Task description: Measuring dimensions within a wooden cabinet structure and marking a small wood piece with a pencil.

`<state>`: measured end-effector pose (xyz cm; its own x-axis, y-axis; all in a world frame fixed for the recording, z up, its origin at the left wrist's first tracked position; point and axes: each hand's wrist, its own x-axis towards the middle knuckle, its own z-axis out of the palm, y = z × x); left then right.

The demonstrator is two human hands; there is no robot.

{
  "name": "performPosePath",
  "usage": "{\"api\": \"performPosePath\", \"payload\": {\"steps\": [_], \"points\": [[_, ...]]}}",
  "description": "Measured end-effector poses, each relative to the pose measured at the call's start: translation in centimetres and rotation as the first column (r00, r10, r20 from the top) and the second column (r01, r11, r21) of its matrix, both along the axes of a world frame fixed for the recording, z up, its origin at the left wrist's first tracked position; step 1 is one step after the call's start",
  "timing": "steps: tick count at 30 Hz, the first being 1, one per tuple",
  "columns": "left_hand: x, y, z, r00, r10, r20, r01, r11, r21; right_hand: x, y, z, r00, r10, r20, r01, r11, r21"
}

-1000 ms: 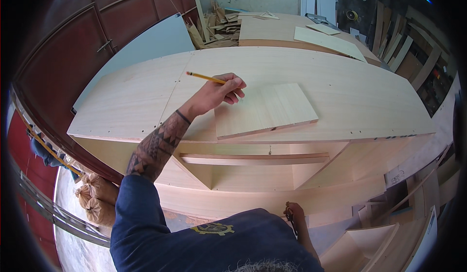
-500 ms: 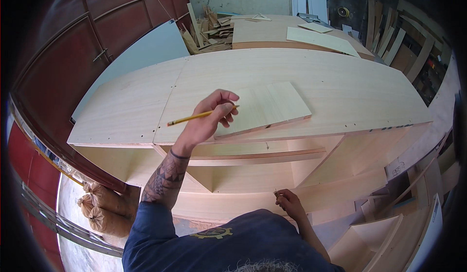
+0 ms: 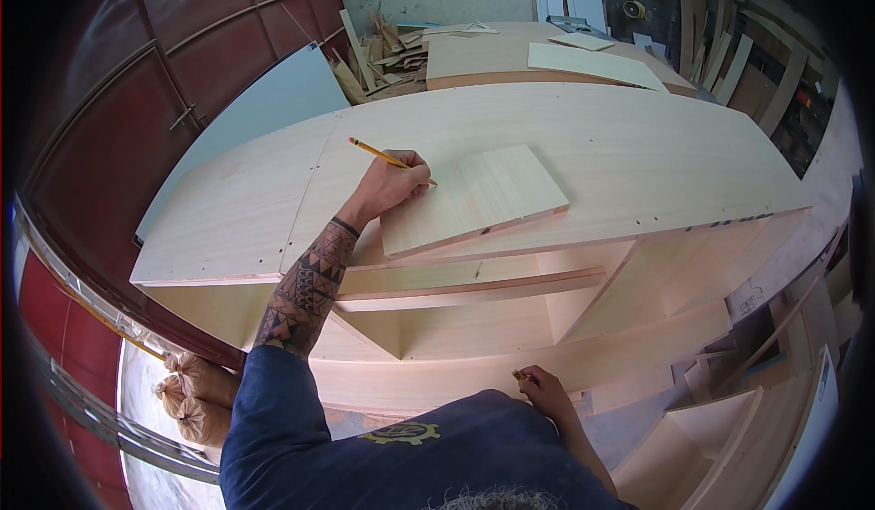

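Where the small square board (image 3: 474, 200) lies flat near the middle of the large pale panel (image 3: 583, 145), a yellow pencil (image 3: 383, 154) meets its upper left corner, the tip hidden behind the fingers that grip it. Only the rear of the pencil shows, slanting up and to the left away from the knuckles. Gripping it is the left hand (image 3: 394, 182), fingers curled tightly around the shaft, the heel of the hand resting on the panel just beside the board's left edge. Its forearm, tattooed in dark geometric bands, runs straight down toward the blue sleeve (image 3: 273, 410) at the lower edge.

Lower down, the right hand (image 3: 544, 390) rests against the front edge of a lower shelf board (image 3: 437, 378), fingers bent around something small and brownish; what it is cannot be made out, and the wrist is partly cut off by the person's own shoulder. Beneath the panel, a triangular brace (image 3: 401, 328) and inner shelves sit half in shadow. Behind, a second table (image 3: 510, 54) carries loose offcuts, and wood scraps (image 3: 374, 50) pile against the dark red wall (image 3: 118, 127).
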<state>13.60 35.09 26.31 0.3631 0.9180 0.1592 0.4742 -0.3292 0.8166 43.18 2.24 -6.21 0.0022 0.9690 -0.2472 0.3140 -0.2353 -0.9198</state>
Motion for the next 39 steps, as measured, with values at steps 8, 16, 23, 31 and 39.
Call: {"api": "performPosePath", "payload": {"steps": [8,16,23,31,39], "points": [[-1.2,-1.0,1.2,1.000,-0.012,0.009,0.012,0.998,-0.060,-0.5,0.3,1.2,0.997,0.050,0.054,-0.049,0.999,-0.019],[1.9,-16.9,-0.5,0.786,-0.597,0.160,0.599,0.674,-0.432,-0.3,1.0,5.3,0.991,-0.084,-0.102,0.086,0.996,0.015],[7.1,-19.4,-18.1,0.871,-0.444,0.212,0.491,0.752,-0.439,-1.1,2.0,12.1,1.000,0.014,0.026,-0.019,0.983,0.181],[10.0,-17.1,-18.8,0.916,-0.315,0.249,0.387,0.855,-0.346,1.1,-1.3,10.5,0.962,-0.193,0.193,0.145,0.960,0.237],[7.1,-3.6,-23.7,0.776,-0.066,0.628,0.333,0.887,-0.319,11.0,-20.4,4.0,0.722,-0.554,0.415,0.541,0.826,0.162]]}}
